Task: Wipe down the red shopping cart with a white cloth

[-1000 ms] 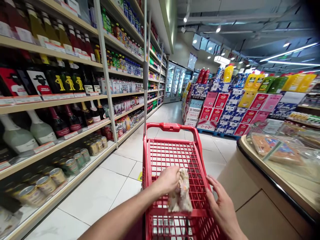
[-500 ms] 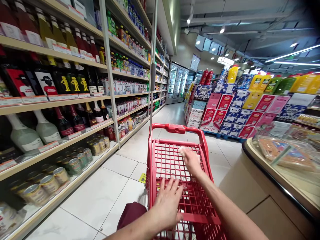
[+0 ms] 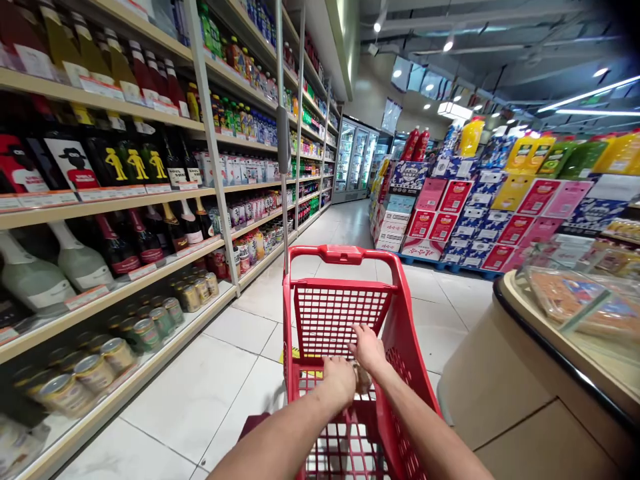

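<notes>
Left grip (image 3: 339, 381) sat curled low over the red shopping cart (image 3: 411, 313), its back toward my camera, with a crumpled cloth (image 3: 363, 380) bunched just at its thumb side. Its fingertips were hidden from me, so I could not tell whether it had hold of the cloth. My right grip (image 3: 369, 350) was partly open a little farther forward, fingers apart, holding nothing that I could see. It was near the red grid panel (image 3: 340, 320), though I could not tell if the two touched. Only a small part of the cloth showed, between the left grip and the right wrist. The panel stood tilted at the cart's far end, below the handle (image 3: 343, 254). A thin upright pole (image 3: 284, 143) rose by the cart's far left corner. To my left, shelves (image 3: 30, 217) held bottles and cans; to my right, a rounded tabletop (image 3: 510, 293) carried wrapped food (image 3: 565, 293). Stacked cartons (image 3: 445, 210) stood beyond, topped with drink bottles (image 3: 530, 152).
</notes>
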The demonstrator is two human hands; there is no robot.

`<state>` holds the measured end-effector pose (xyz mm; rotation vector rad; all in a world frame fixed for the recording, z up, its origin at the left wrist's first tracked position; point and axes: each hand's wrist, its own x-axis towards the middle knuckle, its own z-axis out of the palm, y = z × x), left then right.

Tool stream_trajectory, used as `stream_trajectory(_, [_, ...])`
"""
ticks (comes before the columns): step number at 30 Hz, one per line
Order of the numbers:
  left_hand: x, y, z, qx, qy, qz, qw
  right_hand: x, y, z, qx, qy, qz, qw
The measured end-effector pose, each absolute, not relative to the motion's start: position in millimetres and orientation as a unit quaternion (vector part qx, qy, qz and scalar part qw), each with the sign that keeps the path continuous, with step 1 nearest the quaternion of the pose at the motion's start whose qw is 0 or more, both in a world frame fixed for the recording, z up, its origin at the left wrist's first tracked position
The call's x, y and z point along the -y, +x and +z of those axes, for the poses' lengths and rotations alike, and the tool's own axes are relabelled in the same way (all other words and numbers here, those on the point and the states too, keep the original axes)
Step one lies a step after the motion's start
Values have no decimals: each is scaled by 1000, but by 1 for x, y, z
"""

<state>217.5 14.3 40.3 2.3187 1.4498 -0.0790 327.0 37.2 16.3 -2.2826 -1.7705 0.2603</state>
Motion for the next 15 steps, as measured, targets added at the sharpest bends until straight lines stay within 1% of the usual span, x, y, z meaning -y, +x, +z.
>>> stream_trajectory(2, [-40, 216, 38, -570, 797, 14, 197, -34, 318, -6, 596, -787, 126, 100])
stream_trajectory(4, [-67, 211, 39, -651, 728, 89, 196, -23, 312, -32, 591, -785, 165, 83])
stream_trajectory(6, [-92, 207, 42, -737, 622, 168, 205, -14, 309, -56, 587, -778, 207, 87])
stream_trajectory(8, [-113, 205, 43, -788, 526, 226, 224, -10, 311, -71, 578, -773, 240, 99])
stream_trajectory(11, [-132, 205, 40, -803, 466, 271, 255, -11, 318, -77, 566, -776, 257, 108])
stream_trajectory(15, [-137, 203, 37, -801, 433, 304, 280, -3, 310, -67, 570, -763, 285, 107])
